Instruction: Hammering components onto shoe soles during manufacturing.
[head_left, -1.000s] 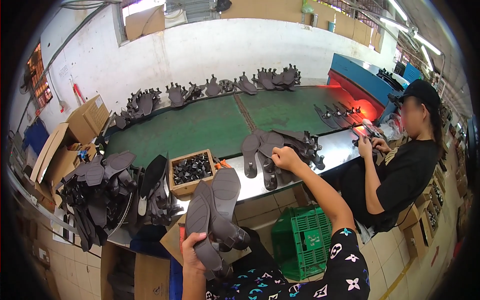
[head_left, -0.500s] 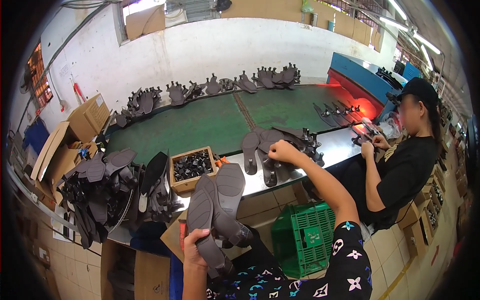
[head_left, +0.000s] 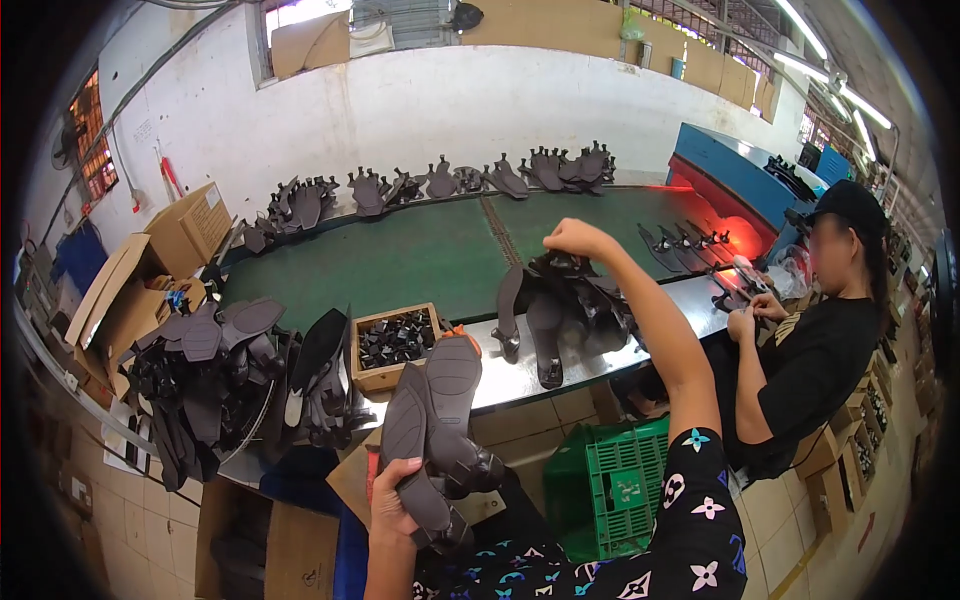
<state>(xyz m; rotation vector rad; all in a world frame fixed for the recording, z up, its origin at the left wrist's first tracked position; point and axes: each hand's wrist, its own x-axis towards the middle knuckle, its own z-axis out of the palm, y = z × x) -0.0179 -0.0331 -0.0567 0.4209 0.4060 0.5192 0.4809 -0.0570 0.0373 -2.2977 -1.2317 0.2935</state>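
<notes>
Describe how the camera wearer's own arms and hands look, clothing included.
The left hand and right hand are gloveless, and no watch or bracelet shows. The right arm has a short black sleeve patterned with white and blue flower-like shapes; no sleeve shows on the left forearm.

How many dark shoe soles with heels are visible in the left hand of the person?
2 in the left hand: the left sole, lower in the picture, and the right sole, reaching higher. Others may be hidden behind these.
</notes>
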